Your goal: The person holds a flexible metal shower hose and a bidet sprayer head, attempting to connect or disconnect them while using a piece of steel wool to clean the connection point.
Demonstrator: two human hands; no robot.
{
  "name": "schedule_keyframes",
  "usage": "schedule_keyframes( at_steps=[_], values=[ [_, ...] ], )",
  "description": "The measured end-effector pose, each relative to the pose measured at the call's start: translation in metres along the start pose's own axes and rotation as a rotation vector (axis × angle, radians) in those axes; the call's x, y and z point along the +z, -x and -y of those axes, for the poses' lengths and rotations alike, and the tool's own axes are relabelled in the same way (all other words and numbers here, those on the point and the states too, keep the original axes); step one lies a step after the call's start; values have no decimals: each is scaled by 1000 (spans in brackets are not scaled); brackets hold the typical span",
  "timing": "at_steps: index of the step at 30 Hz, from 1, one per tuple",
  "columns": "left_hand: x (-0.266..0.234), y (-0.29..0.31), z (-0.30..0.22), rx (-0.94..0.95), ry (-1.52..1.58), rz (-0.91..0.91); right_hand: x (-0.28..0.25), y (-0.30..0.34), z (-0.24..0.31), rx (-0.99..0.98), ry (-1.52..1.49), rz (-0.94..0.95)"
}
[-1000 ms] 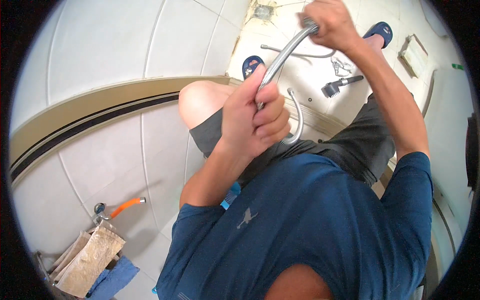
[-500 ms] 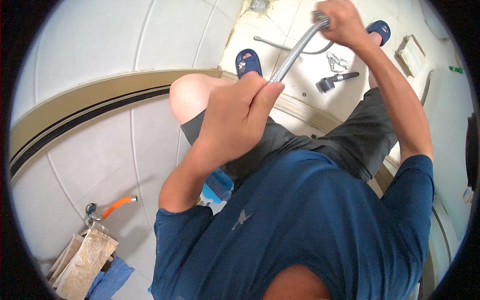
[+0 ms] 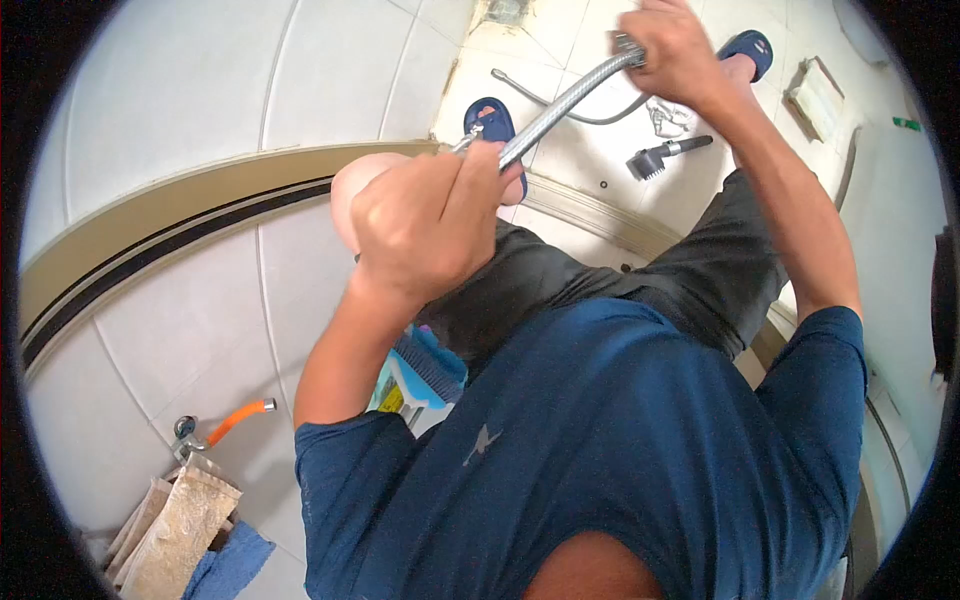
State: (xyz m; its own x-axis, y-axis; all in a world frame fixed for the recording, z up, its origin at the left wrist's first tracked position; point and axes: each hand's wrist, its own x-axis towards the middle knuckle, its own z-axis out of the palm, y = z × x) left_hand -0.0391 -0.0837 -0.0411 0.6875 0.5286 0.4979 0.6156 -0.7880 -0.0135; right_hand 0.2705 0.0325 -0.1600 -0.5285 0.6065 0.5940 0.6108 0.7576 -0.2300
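Observation:
Stretched between my two hands is a shiny grey shower hose, slanting up to the right. My left hand is closed round its lower end, above my knee; a bit of metal shows just past the fingers. Farther away, my right hand grips the hose's upper part, slightly blurred, with a coil of it partly hidden there. A thinner-looking grey length of hose curves over the floor below that hand; I cannot tell whether it is the same hose. Near it lies a black and grey shower head.
Crumpled clear plastic and a small black ring lie on the tiled floor. A raised sill crosses before my slippered feet. At left, a tap with an orange hose and hanging cloths. A blue brush is beside my leg.
My left hand has moved left, away from the right, still holding the hose. My right hand has shifted slightly left. More of the blue brush shows under my left arm.

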Motion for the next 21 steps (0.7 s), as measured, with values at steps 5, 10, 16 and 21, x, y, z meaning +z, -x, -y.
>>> schedule_keyframes(
  at_steps=[5, 10, 16, 21],
  values=[
    [18, -4, 2, 100, -45, -71, 11, 27, 10, 222, 134, 126],
    [46, -9, -5, -297, 273, 49, 9, -44, 109, 38, -329, -99],
    [-2, -17, -19, -1134, 1228, 209, -3, 16, -19, 80, 153, -28],
    [15, -7, -23, -1466, 1810, 129, -11, -31, 22, 240, 336, 373]
  ],
)
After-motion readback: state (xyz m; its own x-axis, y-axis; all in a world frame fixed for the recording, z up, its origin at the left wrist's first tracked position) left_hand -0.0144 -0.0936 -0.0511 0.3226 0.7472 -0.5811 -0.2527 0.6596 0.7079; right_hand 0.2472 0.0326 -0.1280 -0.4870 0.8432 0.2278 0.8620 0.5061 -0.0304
